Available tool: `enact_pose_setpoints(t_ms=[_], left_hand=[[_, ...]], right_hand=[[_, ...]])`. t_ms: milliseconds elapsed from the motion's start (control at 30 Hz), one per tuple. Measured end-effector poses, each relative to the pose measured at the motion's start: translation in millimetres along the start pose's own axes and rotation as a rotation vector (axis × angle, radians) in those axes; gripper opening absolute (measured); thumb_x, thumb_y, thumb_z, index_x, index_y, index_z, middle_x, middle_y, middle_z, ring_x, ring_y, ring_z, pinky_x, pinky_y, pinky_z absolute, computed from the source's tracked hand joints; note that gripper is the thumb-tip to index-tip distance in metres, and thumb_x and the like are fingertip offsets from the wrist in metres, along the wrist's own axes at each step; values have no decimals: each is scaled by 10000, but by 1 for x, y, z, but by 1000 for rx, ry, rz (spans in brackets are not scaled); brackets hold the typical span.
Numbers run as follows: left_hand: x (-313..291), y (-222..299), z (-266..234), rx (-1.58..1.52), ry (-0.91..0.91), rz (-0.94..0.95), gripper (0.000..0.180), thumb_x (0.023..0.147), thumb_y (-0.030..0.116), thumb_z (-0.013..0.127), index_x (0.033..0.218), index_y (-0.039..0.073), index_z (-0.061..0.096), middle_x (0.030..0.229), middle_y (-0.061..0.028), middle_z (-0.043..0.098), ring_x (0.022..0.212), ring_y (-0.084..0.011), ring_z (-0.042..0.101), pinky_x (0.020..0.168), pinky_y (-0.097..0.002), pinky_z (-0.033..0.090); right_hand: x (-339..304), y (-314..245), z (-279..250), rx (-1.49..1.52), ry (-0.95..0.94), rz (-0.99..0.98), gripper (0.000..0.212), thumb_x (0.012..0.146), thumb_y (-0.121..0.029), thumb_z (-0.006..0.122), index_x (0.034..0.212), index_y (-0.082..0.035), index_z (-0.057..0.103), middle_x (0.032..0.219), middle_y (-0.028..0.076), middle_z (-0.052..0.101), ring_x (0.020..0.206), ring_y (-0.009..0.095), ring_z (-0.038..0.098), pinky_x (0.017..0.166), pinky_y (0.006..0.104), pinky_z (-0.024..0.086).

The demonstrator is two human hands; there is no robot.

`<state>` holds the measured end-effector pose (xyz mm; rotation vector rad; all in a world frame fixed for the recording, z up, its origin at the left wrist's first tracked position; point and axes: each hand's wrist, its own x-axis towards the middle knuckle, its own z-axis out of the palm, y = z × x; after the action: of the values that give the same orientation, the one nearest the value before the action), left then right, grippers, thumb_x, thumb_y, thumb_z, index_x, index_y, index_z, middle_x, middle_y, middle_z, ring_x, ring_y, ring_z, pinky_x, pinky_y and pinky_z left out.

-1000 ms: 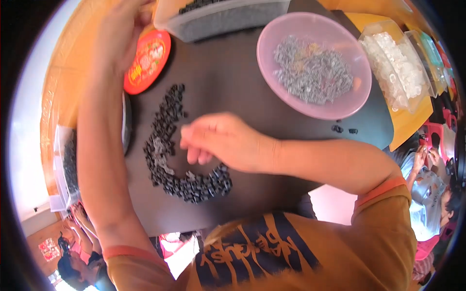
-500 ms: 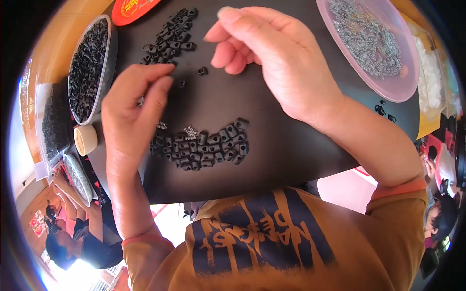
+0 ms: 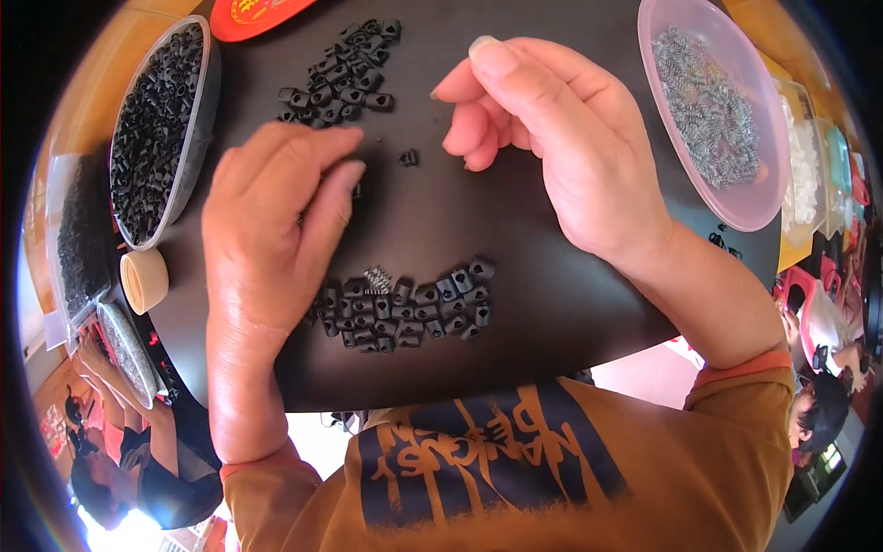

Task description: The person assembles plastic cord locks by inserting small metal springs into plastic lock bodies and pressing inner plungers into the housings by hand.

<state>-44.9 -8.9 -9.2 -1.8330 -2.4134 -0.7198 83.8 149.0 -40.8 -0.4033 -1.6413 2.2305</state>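
Surroundings: a dark table (image 3: 552, 304), with people at its left and right edges.
Left margin: an oval container (image 3: 208, 83) of small black parts, with a tan cup (image 3: 144, 281) just beside it; a red plate (image 3: 262, 17) is cut off by the upper edge.
Right margin: a pink bowl (image 3: 768, 189) of metal springs (image 3: 704, 110); white parts (image 3: 802, 156) lie beyond it.
Far cluster: hollow black plastic pieces (image 3: 345, 78), much like cord-lock bodies, heaped beyond the left hand.
Near rows: similar black pieces (image 3: 409, 308) packed side by side toward the person, with a coil spring (image 3: 376, 281) along their far edge.
Loose piece: one black piece (image 3: 408, 158), alone on the table between the hands.
Left hand: (image 3: 267, 202) low over the table, thumb and forefinger parted, nothing seen between them; the other fingers are hidden.
Right hand: (image 3: 570, 138) raised, fingers half curled behind the thumb; whether they hold anything cannot be told.
Change: one second ago the left arm stretched toward the far side; it has since returned, and both hands now flank the loose piece.
Significance: probably attention has passed from the far side to the laid-out pieces.
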Motion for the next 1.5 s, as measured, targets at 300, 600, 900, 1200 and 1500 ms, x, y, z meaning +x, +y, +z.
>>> enact_pose_setpoints(t_ms=[300, 600, 900, 1200, 1500], left_hand=[[35, -4, 13, 280, -55, 200, 153, 727, 57, 627, 879, 63, 621, 820, -61, 561, 753, -263, 540, 691, -347, 405], [6, 21, 0, -468, -44, -290, 149, 810, -5, 604, 956, 23, 614, 778, -26, 574, 703, -85, 527, 638, -192, 417], [-10, 30, 2, -834, 50, -427, 164, 861, 17, 556, 1014, -38, 565, 904, -53, 590, 698, -72, 522, 650, -180, 417], [-4, 22, -19, -472, -69, -402, 107, 854, -3, 544, 939, -33, 602, 906, -56, 598, 757, -87, 515, 694, -189, 405], [-6, 7, -10, -114, -182, -102, 137, 741, -33, 605, 872, 8, 604, 771, -94, 562, 682, -231, 542, 626, -269, 420]], right_hand=[[3, 4, 1, 171, -16, -32, 263, 919, -252, 527, 835, -11, 592, 677, 11, 563, 622, 53, 501, 576, 189, 417], [-2, 15, 7, -101, -41, -227, 117, 829, -91, 619, 881, 7, 586, 664, 19, 581, 555, 45, 507, 491, 206, 419], [-12, 12, 13, -150, -123, -293, 94, 806, -47, 645, 878, -10, 597, 648, 7, 575, 554, 41, 504, 501, 193, 416], [-6, 3, 0, -67, -131, -254, 76, 827, -50, 617, 874, 1, 586, 703, -7, 549, 635, 35, 504, 565, 179, 417], [-5, -3, -9, -173, -202, -230, 106, 817, -23, 628, 909, 2, 581, 808, 22, 576, 710, 47, 529, 650, 182, 443]])
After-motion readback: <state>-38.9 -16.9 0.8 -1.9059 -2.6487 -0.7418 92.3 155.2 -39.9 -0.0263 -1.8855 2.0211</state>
